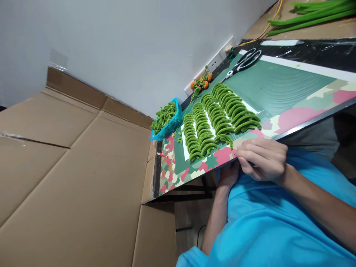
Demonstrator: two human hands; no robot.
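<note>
My right hand point(263, 157) is at the near edge of the table, its fingers curled and pressed together. Whatever lies between the fingertips is too small or hidden to make out. Just past them lies a bent green chenille stem piece point(226, 139), at the near end of one row. My left hand point(229, 175) is lower, by the table edge, with its fingers hidden. Fuzzy green curved chenille pieces point(213, 115) lie in several neat rows on white paper point(186, 150), over a green mat point(286, 79) with a patterned border.
A blue basket point(170, 126) full of green pieces stands at the far left corner. Nearby are orange chenille flowers point(204, 81) and scissors point(240, 66). Long green chenille stems point(319, 15) lie top right. A power strip point(215, 62) runs along the wall; cardboard point(91, 193) stands left.
</note>
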